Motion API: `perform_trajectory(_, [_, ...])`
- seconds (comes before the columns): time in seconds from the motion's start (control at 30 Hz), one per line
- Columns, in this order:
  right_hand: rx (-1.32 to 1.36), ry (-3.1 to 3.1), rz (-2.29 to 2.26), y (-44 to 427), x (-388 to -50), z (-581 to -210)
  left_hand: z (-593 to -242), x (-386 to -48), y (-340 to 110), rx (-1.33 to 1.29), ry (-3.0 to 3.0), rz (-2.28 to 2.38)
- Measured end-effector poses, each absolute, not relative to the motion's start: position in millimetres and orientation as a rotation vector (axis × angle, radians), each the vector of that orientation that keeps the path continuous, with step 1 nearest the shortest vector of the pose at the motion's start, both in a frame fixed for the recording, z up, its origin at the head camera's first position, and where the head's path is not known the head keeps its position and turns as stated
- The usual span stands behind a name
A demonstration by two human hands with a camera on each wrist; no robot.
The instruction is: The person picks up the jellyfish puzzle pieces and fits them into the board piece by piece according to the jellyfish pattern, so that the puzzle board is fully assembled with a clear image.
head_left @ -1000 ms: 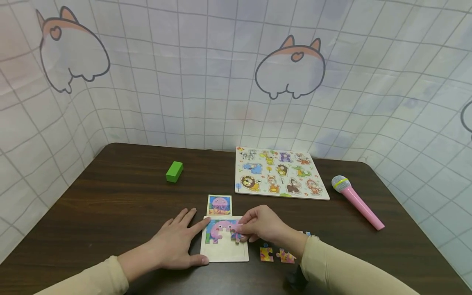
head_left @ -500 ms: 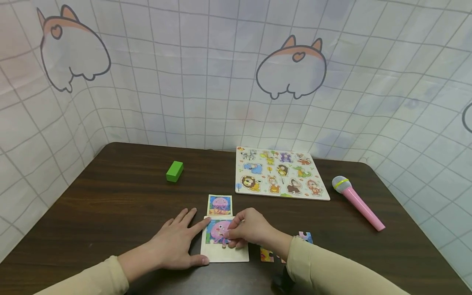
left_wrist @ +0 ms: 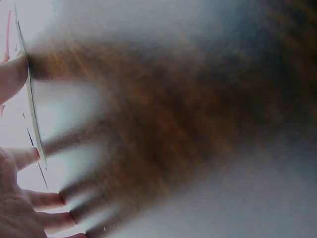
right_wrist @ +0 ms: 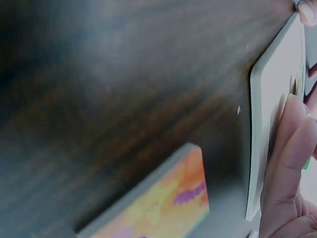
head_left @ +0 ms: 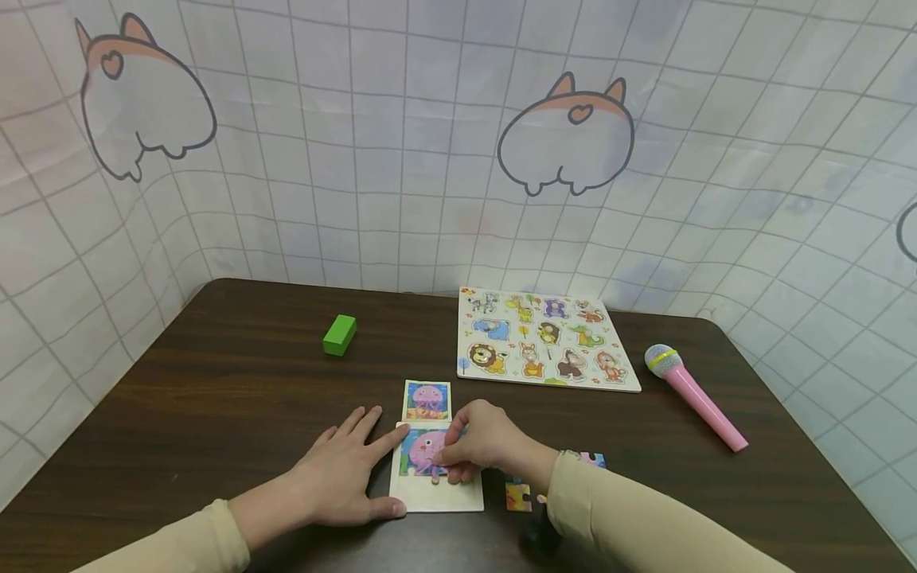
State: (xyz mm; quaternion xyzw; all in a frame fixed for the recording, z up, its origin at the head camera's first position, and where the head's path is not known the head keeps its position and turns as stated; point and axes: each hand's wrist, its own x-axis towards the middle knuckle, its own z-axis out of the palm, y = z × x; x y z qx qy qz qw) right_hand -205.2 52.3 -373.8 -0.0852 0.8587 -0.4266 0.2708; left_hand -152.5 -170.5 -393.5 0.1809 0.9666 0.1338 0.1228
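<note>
The puzzle tray [head_left: 437,500] lies flat near the front of the table, its upper part holding joined pink and blue jellyfish pieces [head_left: 423,452]. Spread out, the left hand [head_left: 329,477] rests with forefinger and thumb on the tray's left edge. The right hand [head_left: 487,442] pinches a puzzle piece [head_left: 435,477] at the middle of the tray, mostly hidden under its fingers. In the right wrist view the right hand's fingers [right_wrist: 292,148] reach over the tray [right_wrist: 255,124]. Just behind the tray is a small jellyfish picture card [head_left: 427,400].
Loose puzzle pieces [head_left: 518,497] lie right of the tray, partly under the right sleeve. Farther back are a green block [head_left: 340,335], an animal puzzle board [head_left: 548,338] and a pink microphone [head_left: 705,407]. A patterned curtain [head_left: 401,143] stands behind the table.
The right hand has moved left over the tray with its piece, which now sits against the jellyfish pieces. The left hand has stayed in place.
</note>
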Motion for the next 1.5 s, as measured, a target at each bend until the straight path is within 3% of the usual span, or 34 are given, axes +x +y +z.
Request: perform_trajectory(1.5, [-0.449, 2.509, -0.924, 49.3, -201.7, -372.5, -393.0, -152.1, -171.8, 0.547, 2.817, 0.393])
